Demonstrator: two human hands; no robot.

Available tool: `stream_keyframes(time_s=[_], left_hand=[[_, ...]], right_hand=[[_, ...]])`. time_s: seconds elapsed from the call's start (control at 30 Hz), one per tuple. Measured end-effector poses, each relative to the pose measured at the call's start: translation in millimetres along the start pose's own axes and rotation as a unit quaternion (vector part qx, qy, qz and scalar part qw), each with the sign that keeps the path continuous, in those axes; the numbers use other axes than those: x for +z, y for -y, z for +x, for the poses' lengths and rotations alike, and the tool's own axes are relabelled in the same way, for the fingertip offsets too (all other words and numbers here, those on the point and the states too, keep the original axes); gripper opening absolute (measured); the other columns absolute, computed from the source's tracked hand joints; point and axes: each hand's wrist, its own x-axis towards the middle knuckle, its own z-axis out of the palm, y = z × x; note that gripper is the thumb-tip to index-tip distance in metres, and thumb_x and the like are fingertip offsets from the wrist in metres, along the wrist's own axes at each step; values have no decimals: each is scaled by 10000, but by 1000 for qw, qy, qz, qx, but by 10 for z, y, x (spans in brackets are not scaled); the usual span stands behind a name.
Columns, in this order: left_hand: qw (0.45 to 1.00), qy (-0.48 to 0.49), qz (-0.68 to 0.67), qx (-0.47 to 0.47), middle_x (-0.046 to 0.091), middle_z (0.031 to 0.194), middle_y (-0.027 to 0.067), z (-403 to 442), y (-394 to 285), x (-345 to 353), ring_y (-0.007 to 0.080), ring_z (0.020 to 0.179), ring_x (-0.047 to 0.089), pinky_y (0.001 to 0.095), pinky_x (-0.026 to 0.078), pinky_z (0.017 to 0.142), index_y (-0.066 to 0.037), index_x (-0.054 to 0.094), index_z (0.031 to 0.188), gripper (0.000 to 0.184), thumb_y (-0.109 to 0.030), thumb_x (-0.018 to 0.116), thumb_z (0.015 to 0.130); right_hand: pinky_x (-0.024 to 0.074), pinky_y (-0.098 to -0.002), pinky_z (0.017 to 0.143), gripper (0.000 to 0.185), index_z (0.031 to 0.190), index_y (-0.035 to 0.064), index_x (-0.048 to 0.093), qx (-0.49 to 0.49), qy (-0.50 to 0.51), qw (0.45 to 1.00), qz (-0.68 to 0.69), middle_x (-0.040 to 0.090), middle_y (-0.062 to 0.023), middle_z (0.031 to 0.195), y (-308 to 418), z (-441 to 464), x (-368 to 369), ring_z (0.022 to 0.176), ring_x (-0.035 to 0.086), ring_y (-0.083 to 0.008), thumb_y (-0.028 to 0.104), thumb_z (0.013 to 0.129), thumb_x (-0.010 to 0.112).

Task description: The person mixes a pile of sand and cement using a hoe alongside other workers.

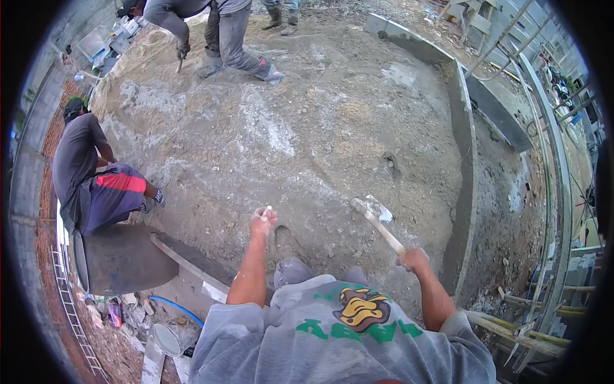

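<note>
My right hand (414, 258) is wrapped round the lower end of a pale wooden handle (387, 235). The handle slants up and left to a dirt-covered tool head (359, 206), which rests on or just above the rubble; a whitish patch lies beside it. Over the ground to the left, my left hand (263, 221) is raised with its fingers curled together. A small pale tip shows at those fingers, too small to tell whether it is a fingertip or a held piece. Grey-brown dirt and rubble (307, 147) spreads around both hands.
One person (83, 166) sits at the left on a large drum (128, 259). Another person (230, 32) bends over at the top with a tool; boots of a third stand behind. Concrete edging (465, 179) runs along the right, with poles beyond. A ladder (75, 313) lies lower left.
</note>
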Motion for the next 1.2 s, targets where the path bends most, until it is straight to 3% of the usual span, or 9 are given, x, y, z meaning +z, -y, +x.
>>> stream_keyframes(time_s=[0.17, 0.27, 0.4, 0.5, 0.63, 0.87, 0.97, 1.07, 1.2], left_hand=[[991, -86, 37, -99, 633, 765, 82, 354, 937, -1301, 165, 595, 617, 274, 489, 476, -22, 531, 1022, 248, -220, 574, 879], [984, -91, 91, -125, 633, 757, 75, 264, 983, -1706, 157, 574, 607, 278, 447, 414, -46, 564, 932, 205, -244, 562, 882], [966, -16, 228, -122, 642, 776, 60, 695, 744, -2072, 144, 576, 608, 296, 429, 407, -62, 569, 937, 244, -298, 558, 878], [985, -50, 142, -80, 648, 751, 55, 719, 89, -2024, 146, 590, 620, 281, 474, 480, -59, 559, 972, 250, -285, 587, 869], [998, -47, -25, -33, 653, 768, 59, 842, -196, -2013, 141, 605, 623, 267, 445, 459, -73, 552, 972, 233, -280, 585, 871], [991, -41, 54, -113, 652, 762, 78, 554, 518, -2231, 149, 563, 613, 279, 435, 429, -51, 555, 974, 221, -252, 565, 883], [987, -50, 70, -132, 643, 748, 86, 335, 756, -2304, 153, 537, 603, 285, 435, 406, -42, 554, 961, 216, -242, 570, 880], [982, -42, 81, -165, 634, 736, 76, 227, 803, -2308, 152, 537, 599, 286, 450, 423, -40, 552, 959, 221, -243, 576, 876], [982, -61, 84, -156, 625, 724, 49, 254, 527, -2197, 140, 577, 597, 282, 473, 467, -29, 559, 958, 241, -249, 592, 865]], right_hand=[[522, -359, 680, 289, 787, 46, 691, 80, 31, 996, 24, 657, -84, 637, 545, -94, -189, 644, 665, -208, 298, 684, 594], [515, -368, 730, 291, 821, 38, 688, 102, 29, 993, 54, 676, -124, 759, 1208, -111, -134, 752, 670, -245, 281, 701, 584], [503, -408, 739, 341, 870, -14, 661, 27, -122, 992, 17, 646, -207, 874, 2048, 29, 89, 833, 643, -321, 277, 718, 568], [493, -418, 775, 343, 888, -14, 656, 5, -122, 992, 2, 634, -213, 934, 2494, 195, 141, 890, 627, -336, 262, 719, 541], [513, -383, 707, 299, 781, 16, 677, -19, -134, 991, -18, 657, -179, 821, 2343, 697, 61, 777, 657, -291, 284, 692, 578], [512, -353, 610, 267, 667, 43, 673, 7, -46, 997, -54, 657, -128, 690, 1948, 589, -316, 653, 660, -241, 297, 665, 593], [508, -351, 594, 216, 654, 74, 677, -99, -86, 976, -173, 658, -105, 675, 1669, 690, -257, 652, 659, -235, 278, 640, 607], [506, -351, 589, 137, 654, 128, 685, 28, -79, 994, -73, 665, -84, 699, 1687, 701, -343, 669, 659, -234, 240, 624, 612], [508, -363, 635, 249, 683, 42, 681, -63, -38, 986, -151, 657, -146, 715, 1694, 930, -490, 697, 662, -246, 273, 662, 591]])
